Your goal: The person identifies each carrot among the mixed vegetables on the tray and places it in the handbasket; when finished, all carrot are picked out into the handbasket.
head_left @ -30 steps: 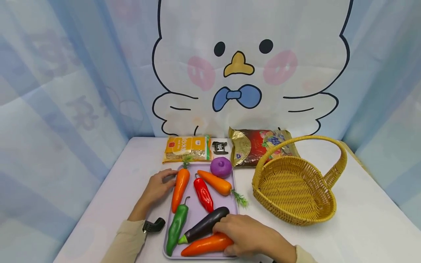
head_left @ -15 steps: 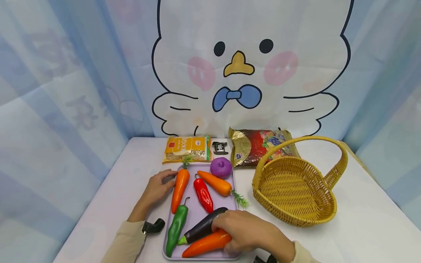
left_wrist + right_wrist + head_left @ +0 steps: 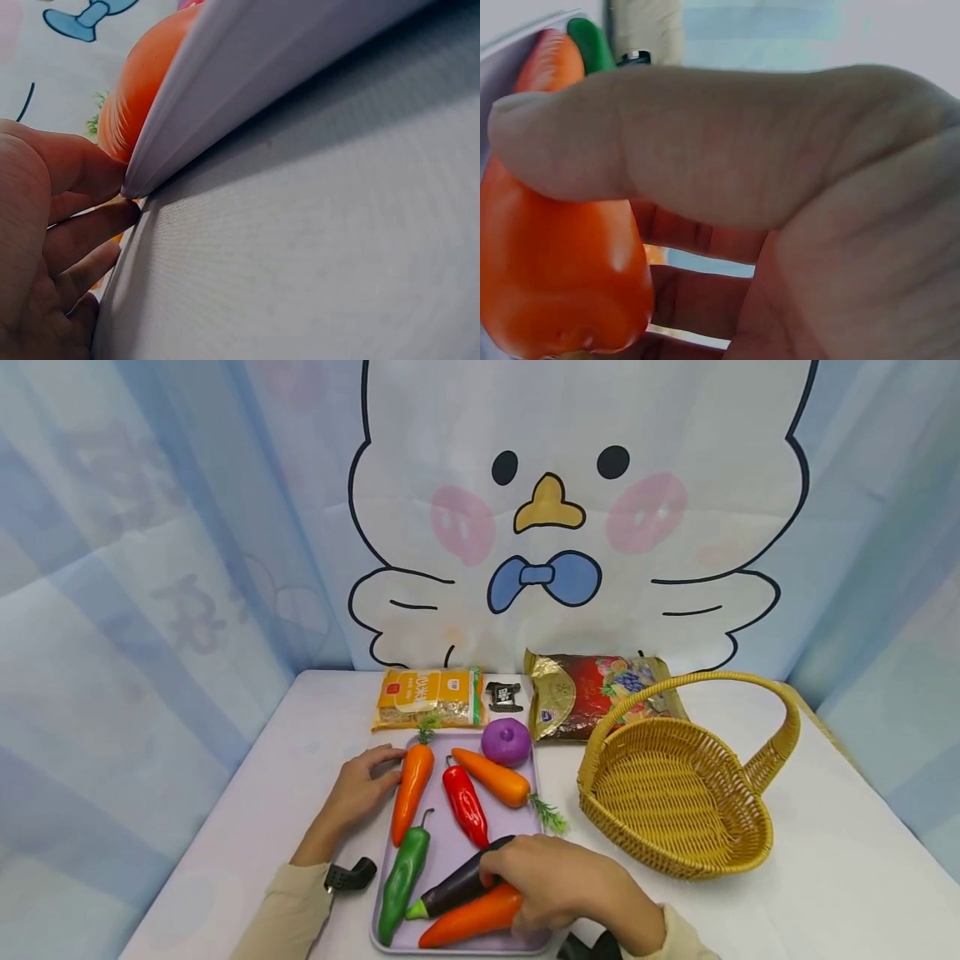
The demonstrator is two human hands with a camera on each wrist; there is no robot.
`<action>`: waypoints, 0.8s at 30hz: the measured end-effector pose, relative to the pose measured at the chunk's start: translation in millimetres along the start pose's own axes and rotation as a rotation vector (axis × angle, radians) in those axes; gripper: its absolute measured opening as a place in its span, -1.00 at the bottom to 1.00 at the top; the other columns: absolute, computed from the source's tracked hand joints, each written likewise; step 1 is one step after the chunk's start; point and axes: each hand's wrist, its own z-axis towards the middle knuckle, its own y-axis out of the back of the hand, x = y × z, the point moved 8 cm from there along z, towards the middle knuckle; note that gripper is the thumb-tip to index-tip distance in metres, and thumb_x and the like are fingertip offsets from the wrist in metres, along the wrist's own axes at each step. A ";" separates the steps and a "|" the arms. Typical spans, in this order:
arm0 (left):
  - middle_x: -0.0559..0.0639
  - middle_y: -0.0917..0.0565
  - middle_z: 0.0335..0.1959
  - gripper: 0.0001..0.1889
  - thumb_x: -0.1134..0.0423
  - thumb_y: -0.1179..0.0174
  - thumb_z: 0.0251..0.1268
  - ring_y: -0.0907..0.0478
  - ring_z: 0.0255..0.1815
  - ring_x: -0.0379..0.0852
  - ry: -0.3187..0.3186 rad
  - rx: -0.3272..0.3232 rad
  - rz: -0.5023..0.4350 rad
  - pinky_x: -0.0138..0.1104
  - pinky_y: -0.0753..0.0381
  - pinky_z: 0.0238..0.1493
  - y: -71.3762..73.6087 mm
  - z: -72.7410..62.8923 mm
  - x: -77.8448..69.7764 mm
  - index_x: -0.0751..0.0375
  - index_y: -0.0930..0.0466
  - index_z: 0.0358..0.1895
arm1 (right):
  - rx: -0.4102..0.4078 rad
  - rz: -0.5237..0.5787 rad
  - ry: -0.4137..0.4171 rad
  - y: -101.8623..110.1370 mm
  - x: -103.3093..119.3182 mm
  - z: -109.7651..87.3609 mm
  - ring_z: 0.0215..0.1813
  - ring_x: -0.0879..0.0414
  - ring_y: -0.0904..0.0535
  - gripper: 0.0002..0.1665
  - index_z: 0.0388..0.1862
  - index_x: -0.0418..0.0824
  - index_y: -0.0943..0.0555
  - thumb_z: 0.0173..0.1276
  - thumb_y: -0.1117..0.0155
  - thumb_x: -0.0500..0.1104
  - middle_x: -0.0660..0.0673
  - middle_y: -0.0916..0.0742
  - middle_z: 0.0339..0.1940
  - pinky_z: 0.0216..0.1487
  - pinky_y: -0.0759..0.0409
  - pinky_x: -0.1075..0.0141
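Pinching the orange veg [image 3: 471,917] at its thick end, probably for purchase, the right hand [image 3: 562,881] works low on the tray [image 3: 450,852]; the left hand [image 3: 360,787], fingers loosely spread, touches the tray's edge, seemingly steadying it.

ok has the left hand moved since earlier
No: the left hand sits at the left edge of the tray as before, with no visible shift either way.

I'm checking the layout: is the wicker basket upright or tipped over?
Upright: the wicker basket stands on the table, its opening facing up and handle arching above.
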 end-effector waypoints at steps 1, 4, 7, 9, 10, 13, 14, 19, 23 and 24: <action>0.20 -0.44 0.46 -0.58 0.22 -0.17 0.38 -0.24 0.54 0.25 -0.001 -0.001 -0.002 0.24 -0.07 0.53 -0.6 -0.4 -0.2 0.10 -0.62 0.28 | -0.006 -0.001 0.008 1.5 0.5 -0.4 -0.36 0.28 -0.46 -0.55 -0.19 0.07 -0.65 -0.11 -0.57 -0.19 0.25 -0.60 -0.37 -0.20 -0.49 0.39; 0.19 -0.45 0.45 -0.58 0.22 -0.17 0.38 -0.24 0.54 0.24 -0.001 -0.002 -0.004 0.23 -0.07 0.53 -2.3 -1.4 -0.7 0.10 -0.62 0.28 | -0.016 0.025 0.025 5.6 -0.4 -3.0 -0.36 0.29 -0.47 -0.56 -0.21 0.09 -0.64 -0.13 -0.55 -0.18 0.26 -0.59 -0.39 -0.22 -0.47 0.41; 0.19 -0.46 0.44 -0.59 0.22 -0.18 0.38 -0.26 0.54 0.24 -0.012 -0.005 0.000 0.22 -0.08 0.53 -1.9 -2.6 -2.3 0.10 -0.62 0.28 | -0.026 0.074 0.022 10.9 -4.9 -7.9 -0.35 0.29 -0.47 -0.58 -0.20 0.09 -0.64 -0.09 -0.55 -0.17 0.26 -0.59 -0.38 -0.23 -0.45 0.42; 0.21 -0.48 0.43 -0.59 0.23 -0.19 0.38 -0.27 0.53 0.25 -0.024 -0.010 0.005 0.22 -0.09 0.53 -0.5 -2.9 -3.5 0.12 -0.62 0.27 | -0.045 0.095 0.018 16.1 -8.4 -12.0 -0.33 0.29 -0.48 -0.59 -0.19 0.08 -0.65 -0.06 -0.55 -0.16 0.27 -0.61 -0.36 -0.20 -0.46 0.41; 0.21 -0.48 0.42 -0.59 0.23 -0.19 0.38 -0.28 0.52 0.25 -0.028 -0.012 0.008 0.22 -0.10 0.53 0.2 -3.1 -4.2 0.12 -0.62 0.27 | -0.061 0.098 0.014 19.3 -10.2 -14.0 -0.31 0.29 -0.48 -0.60 -0.18 0.08 -0.65 -0.05 -0.55 -0.15 0.28 -0.61 -0.35 -0.18 -0.46 0.40; 0.22 -0.49 0.41 -0.59 0.23 -0.19 0.38 -0.29 0.51 0.25 -0.034 -0.017 0.013 0.22 -0.10 0.53 2.3 -3.0 -4.8 0.13 -0.62 0.27 | -0.105 0.113 -0.004 29.0 -16.3 -20.5 -0.26 0.29 -0.49 -0.62 -0.16 0.08 -0.67 -0.01 -0.56 -0.09 0.30 -0.63 -0.29 -0.10 -0.48 0.34; 0.22 -0.49 0.41 -0.59 0.23 -0.19 0.38 -0.29 0.51 0.25 -0.034 -0.017 0.015 0.22 -0.10 0.53 2.7 -2.8 -4.7 0.13 -0.62 0.27 | -0.122 0.115 -0.005 32.3 -18.0 -22.6 -0.25 0.29 -0.49 -0.62 -0.15 0.08 -0.68 0.00 -0.56 -0.08 0.30 -0.64 -0.28 -0.09 -0.48 0.33; 0.21 -0.48 0.42 -0.59 0.21 -0.17 0.39 -0.27 0.52 0.25 -0.020 -0.016 0.021 0.23 -0.09 0.53 2.8 -2.1 -3.2 0.13 -0.61 0.28 | -0.207 0.159 0.032 46.3 -22.4 -31.3 -0.24 0.29 -0.52 -0.62 -0.12 0.07 -0.68 0.04 -0.56 -0.05 0.30 -0.66 -0.25 -0.09 -0.51 0.32; 0.22 -0.47 0.43 -0.59 0.19 -0.17 0.40 -0.26 0.53 0.26 -0.010 -0.015 0.022 0.25 -0.09 0.52 2.1 -2.0 -2.3 0.12 -0.61 0.28 | -0.232 0.185 0.056 52.3 -24.2 -36.2 -0.17 0.29 -0.52 -0.61 -0.06 0.08 -0.67 0.10 -0.52 -0.04 0.30 -0.66 -0.19 -0.02 -0.52 0.28; 0.22 -0.47 0.43 -0.59 0.19 -0.16 0.40 -0.26 0.53 0.26 -0.010 -0.013 0.021 0.25 -0.09 0.52 2.0 -2.0 -2.7 0.12 -0.61 0.28 | -0.234 0.191 0.051 53.3 -25.1 -37.4 -0.14 0.29 -0.52 -0.60 -0.03 0.08 -0.67 0.12 -0.52 -0.03 0.29 -0.66 -0.15 0.02 -0.52 0.27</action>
